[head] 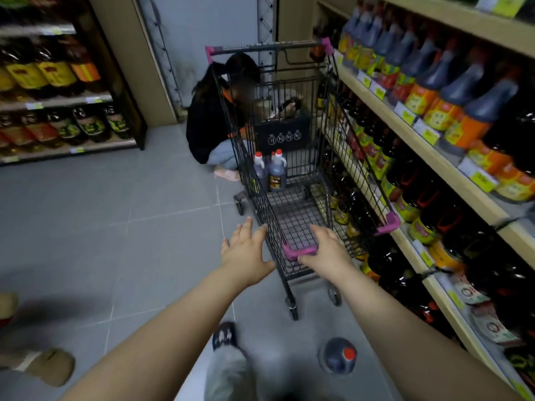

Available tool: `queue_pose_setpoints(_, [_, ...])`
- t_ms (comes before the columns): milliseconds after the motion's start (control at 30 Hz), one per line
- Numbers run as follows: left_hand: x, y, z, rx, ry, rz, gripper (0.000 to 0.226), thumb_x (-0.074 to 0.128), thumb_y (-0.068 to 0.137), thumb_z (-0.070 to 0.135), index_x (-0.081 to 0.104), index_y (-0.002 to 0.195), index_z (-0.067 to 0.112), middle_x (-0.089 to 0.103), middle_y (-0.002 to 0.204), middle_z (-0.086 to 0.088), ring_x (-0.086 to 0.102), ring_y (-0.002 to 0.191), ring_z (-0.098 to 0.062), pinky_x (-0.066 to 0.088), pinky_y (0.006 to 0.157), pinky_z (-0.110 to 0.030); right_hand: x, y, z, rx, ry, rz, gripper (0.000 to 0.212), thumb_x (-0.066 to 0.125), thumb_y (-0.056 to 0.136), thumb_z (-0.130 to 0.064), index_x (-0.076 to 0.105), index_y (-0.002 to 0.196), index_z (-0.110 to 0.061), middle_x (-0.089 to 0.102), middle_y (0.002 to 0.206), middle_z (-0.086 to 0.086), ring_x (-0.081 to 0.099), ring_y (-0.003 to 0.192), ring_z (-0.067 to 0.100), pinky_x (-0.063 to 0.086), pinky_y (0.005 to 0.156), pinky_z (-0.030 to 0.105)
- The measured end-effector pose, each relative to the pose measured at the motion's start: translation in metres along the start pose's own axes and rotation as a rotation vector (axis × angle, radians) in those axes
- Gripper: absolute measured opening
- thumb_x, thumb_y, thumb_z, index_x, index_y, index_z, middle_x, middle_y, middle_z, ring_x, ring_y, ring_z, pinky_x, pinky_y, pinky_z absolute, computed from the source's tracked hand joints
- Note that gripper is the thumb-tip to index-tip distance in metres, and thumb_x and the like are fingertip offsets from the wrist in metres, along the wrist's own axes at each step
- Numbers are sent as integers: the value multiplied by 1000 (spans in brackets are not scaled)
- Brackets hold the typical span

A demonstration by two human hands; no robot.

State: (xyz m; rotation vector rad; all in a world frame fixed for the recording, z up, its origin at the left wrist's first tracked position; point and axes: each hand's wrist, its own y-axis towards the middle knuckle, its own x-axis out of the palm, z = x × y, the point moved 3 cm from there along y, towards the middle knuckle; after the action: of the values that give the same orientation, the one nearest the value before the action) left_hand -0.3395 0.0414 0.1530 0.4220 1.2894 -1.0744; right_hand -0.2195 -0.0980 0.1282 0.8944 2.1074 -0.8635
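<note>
A black wire shopping cart (292,227) with pink corner guards stands in the aisle in front of me. Inside it, at the far end, stand dark sauce bottles (276,172) with red caps. My left hand (246,250) is stretched out, fingers spread, just left of the cart's near end and holding nothing. My right hand (327,250) reaches over the near rim, its fingers straight, its thumb beside the pink near-left corner guard (298,251). A dark bottle with a red cap (338,355) stands on the floor below my right arm.
Shelves of dark bottles (434,111) line the right side, close against the cart. More bottle shelves (58,91) stand at the left. A person in black (214,120) crouches beyond the cart. Someone's feet (43,363) are at the lower left. Grey tiled floor (115,212) lies open to the left.
</note>
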Motion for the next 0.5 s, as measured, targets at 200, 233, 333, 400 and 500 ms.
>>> queue_pose_setpoints(200, [-36, 119, -24, 144, -28, 16, 86, 62, 81, 46, 15, 150, 28, 0, 160, -5, 10, 146, -28, 23, 115, -47, 4, 101, -30, 109, 48, 49, 77, 69, 80, -36, 28, 145, -26, 30, 149, 2, 38, 132, 26, 39, 106, 39])
queue_pose_setpoints(233, [-43, 138, -29, 169, -28, 12, 86, 62, 80, 45, 16, 150, 27, 1, 160, -6, 11, 146, -28, 25, 115, -45, 5, 116, -35, 133, 62, 60, 75, 68, 81, -36, 29, 145, -26, 33, 147, 2, 40, 129, 25, 40, 103, 37])
queue_pose_setpoints(333, [-63, 190, -41, 249, -48, -26, 84, 64, 81, 40, 21, 150, 22, 6, 160, -9, 15, 146, -27, 24, 116, -39, 8, 155, -50, 221, 123, 103, 68, 65, 84, -35, 32, 143, -24, 36, 145, 4, 44, 124, 26, 42, 94, 34])
queue_pose_setpoints(400, [-74, 224, -42, 308, -94, -56, 80, 65, 81, 35, 25, 149, 20, 12, 159, -8, 19, 144, -26, 25, 116, -37, 9, 178, -58, 269, 208, 137, 65, 64, 86, -31, 33, 143, -24, 35, 145, 4, 43, 124, 25, 41, 91, 33])
queue_pose_setpoints(500, [-76, 269, -40, 315, -224, -136, 73, 66, 82, 28, 33, 146, 15, 26, 153, -9, 27, 140, -23, 26, 114, -29, 11, 210, -61, 317, 243, 152, 67, 64, 85, -31, 33, 144, -24, 37, 145, 4, 40, 129, 24, 40, 101, 36])
